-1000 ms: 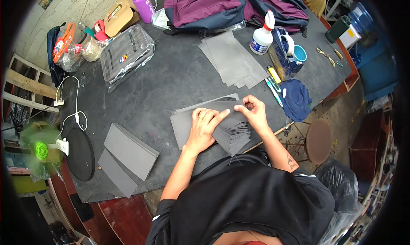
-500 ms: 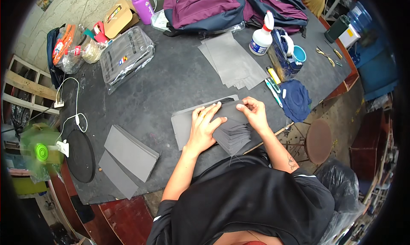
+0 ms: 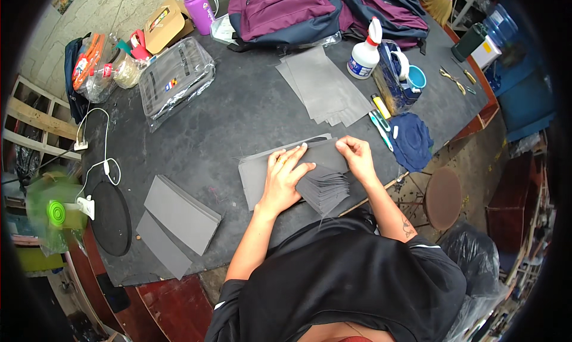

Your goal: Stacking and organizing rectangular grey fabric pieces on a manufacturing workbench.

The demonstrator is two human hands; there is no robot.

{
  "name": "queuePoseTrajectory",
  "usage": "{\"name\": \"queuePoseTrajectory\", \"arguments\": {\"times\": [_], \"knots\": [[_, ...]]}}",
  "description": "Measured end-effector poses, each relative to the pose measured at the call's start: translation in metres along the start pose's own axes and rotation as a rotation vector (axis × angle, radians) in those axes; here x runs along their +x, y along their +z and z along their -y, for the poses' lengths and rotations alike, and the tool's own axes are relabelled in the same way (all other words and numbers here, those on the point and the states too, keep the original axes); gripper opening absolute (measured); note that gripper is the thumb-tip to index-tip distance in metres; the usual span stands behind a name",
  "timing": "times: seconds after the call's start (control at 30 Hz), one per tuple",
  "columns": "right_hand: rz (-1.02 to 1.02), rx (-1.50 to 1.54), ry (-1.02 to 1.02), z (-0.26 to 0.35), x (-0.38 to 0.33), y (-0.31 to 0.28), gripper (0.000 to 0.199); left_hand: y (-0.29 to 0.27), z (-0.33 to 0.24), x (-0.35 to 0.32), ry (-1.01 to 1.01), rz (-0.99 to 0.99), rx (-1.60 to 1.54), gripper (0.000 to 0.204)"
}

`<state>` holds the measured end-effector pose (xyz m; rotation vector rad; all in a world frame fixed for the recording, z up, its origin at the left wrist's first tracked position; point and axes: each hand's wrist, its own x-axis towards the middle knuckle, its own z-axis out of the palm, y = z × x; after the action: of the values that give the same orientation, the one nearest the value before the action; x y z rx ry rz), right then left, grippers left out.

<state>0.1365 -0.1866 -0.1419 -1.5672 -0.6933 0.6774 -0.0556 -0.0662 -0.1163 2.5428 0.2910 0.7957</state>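
Note:
In front of me lies a stack of thin dark grey sheets (image 3: 253, 178), with a fanned batch of sheet ends (image 3: 325, 193) spread toward my body. My left hand (image 3: 285, 178) rests on the stack, fingers spread and pressing on the sheets. With thumb and fingertips, my right hand (image 3: 357, 157) pinches the far right corner of a top grey sheet (image 3: 328, 154). Part of the stack is hidden beneath my left hand. Another pile of grey sheets (image 3: 182, 211) lies to the left, and a third loose pile (image 3: 328, 86) farther back.
A white spray bottle (image 3: 363, 53), a blue cup (image 3: 416, 77), a yellow tube (image 3: 381, 105) and a dark blue cloth (image 3: 411, 140) sit at the right. Maroon backpacks (image 3: 289, 11) lie at the back. A plastic-wrapped case (image 3: 177, 80) and green fan (image 3: 56, 213) are left.
My right hand has shifted slightly, and its fingers have closed on the sheet's corner, which now reaches farther right over the fanned ends. My left hand has stayed in place.

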Motion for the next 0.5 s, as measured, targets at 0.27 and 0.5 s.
{"name": "queuePoseTrajectory", "arguments": {"times": [0.27, 0.5], "knots": [[0.102, 0.011, 0.049, 0.006, 0.005, -0.006, 0.017, -0.002, -0.001, 0.001, 0.003, -0.005, -0.010, 0.036], [0.046, 0.069, 0.001, 0.002, 0.001, 0.002, 0.021, -0.005, -0.004, 0.004, 0.001, 0.006, -0.058, 0.040]]}}
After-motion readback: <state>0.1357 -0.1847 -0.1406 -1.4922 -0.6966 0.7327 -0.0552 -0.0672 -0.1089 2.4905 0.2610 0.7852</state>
